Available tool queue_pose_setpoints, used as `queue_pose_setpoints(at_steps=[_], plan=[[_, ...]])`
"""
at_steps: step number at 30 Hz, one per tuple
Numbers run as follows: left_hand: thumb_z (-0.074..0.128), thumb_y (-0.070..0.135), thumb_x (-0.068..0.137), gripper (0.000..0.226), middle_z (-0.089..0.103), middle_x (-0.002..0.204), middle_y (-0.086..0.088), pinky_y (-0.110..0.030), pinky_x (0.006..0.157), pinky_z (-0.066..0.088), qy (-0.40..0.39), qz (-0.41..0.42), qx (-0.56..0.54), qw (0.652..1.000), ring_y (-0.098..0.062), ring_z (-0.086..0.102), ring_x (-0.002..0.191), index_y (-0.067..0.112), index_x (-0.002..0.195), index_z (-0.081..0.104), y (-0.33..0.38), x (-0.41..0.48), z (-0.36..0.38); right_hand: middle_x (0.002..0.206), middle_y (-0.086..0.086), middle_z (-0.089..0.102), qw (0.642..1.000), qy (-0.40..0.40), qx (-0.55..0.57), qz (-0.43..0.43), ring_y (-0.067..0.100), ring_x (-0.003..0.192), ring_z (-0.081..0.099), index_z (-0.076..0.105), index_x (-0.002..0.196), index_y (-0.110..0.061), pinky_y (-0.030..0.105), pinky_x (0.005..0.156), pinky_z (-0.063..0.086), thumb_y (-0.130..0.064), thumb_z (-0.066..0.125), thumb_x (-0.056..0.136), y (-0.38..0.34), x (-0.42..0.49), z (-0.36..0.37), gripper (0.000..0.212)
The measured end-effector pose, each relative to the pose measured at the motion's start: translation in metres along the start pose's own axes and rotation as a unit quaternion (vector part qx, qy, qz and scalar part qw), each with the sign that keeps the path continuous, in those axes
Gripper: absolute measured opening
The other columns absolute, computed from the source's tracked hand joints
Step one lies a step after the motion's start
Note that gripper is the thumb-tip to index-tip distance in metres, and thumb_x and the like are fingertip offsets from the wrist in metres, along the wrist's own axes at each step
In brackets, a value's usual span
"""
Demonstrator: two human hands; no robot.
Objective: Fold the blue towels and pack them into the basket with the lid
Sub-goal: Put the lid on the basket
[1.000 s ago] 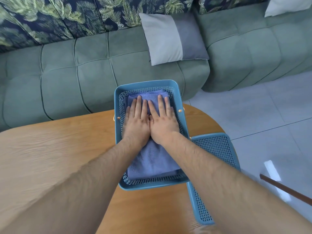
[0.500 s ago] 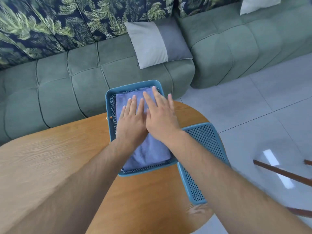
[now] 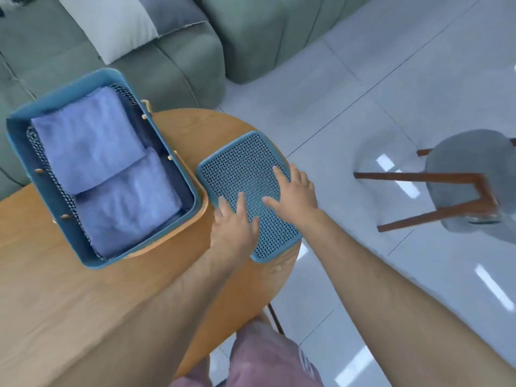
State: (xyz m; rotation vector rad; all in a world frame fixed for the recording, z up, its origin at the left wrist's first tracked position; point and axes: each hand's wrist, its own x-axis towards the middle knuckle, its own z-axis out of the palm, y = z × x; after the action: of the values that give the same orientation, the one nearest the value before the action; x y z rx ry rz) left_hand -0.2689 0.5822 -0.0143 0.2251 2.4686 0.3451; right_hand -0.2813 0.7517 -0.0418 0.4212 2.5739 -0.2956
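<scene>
Two folded blue towels lie side by side inside a blue mesh-walled basket (image 3: 69, 82): the far towel (image 3: 86, 135) fills the back half and the near towel (image 3: 125, 208) the front half, their edges touching. Both sit below the rim. A pale wooden handle (image 3: 178, 236) lies folded down around the basket's near right corner.

Just beside the basket, on its right, the perforated blue lid (image 3: 245, 169) lies flat on the wooden table (image 3: 83, 303), and its right side reaches the table's rounded edge. The left hand (image 3: 234, 230) rests on the lid's near left part, fingers spread and fairly straight. The right hand (image 3: 296, 196) rests on the lid's right edge, fingers laid across the top and thumb held out. Neither hand shows a closed grip, and it cannot be seen whether any finger hooks under the rim.

The towels appear packed, so closing the basket seems to be what remains. The main risk is that the lid slides off the table edge to the tiled floor (image 3: 363, 93) if flat palms push it without catching its rim. It could also land crooked on the basket or snag on the handle. A towel corner that rides up would stop it seating.

Farther out, a grey-green sofa (image 3: 178, 68) with a two-tone cushion (image 3: 117, 20) stands behind the table. A grey chair (image 3: 463, 180) with wooden legs stands to the right, well apart.
</scene>
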Motion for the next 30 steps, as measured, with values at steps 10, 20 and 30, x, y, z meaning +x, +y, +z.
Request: queue_pose_setpoints(at_steps=[10, 20, 30], plan=[[0.064, 0.040, 0.093, 0.082, -0.001, 0.163, -0.014, -0.051, 0.112, 0.032, -0.006, -0.157, -0.175, 0.972, -0.035, 0.009, 0.145, 0.038, 0.158, 0.012, 0.011, 0.038, 0.043, 0.162, 0.012, 0.010, 0.989, -0.023, 0.109, 0.099, 0.036, 0.140, 0.025, -0.006, 0.158, -0.035, 0.056, 0.109, 0.030, -0.080, 0.071, 0.066, 0.026, 0.007, 0.046, 0.129], [0.077, 0.031, 0.085, 0.087, 0.026, 0.145, 0.001, -0.036, 0.111, 0.026, 0.063, -0.079, -0.364, 0.926, -0.024, 0.026, 0.133, 0.040, 0.155, 0.027, 0.036, 0.044, 0.012, 0.152, 0.007, 0.021, 0.967, 0.096, 0.175, 0.158, 0.032, 0.134, 0.028, -0.005, 0.159, -0.028, 0.054, 0.108, 0.033, -0.082, 0.074, 0.060, 0.060, -0.036, -0.005, 0.138], [0.078, 0.030, 0.083, 0.091, 0.029, 0.143, -0.001, -0.025, 0.111, 0.019, 0.232, -0.004, -0.388, 0.892, -0.019, 0.027, 0.131, 0.025, 0.157, 0.026, 0.025, 0.002, -0.121, 0.155, 0.007, 0.020, 0.958, 0.181, 0.209, 0.080, 0.028, 0.139, 0.023, 0.002, 0.160, -0.015, 0.048, 0.114, 0.032, -0.083, 0.072, 0.060, -0.004, -0.071, -0.144, 0.140]])
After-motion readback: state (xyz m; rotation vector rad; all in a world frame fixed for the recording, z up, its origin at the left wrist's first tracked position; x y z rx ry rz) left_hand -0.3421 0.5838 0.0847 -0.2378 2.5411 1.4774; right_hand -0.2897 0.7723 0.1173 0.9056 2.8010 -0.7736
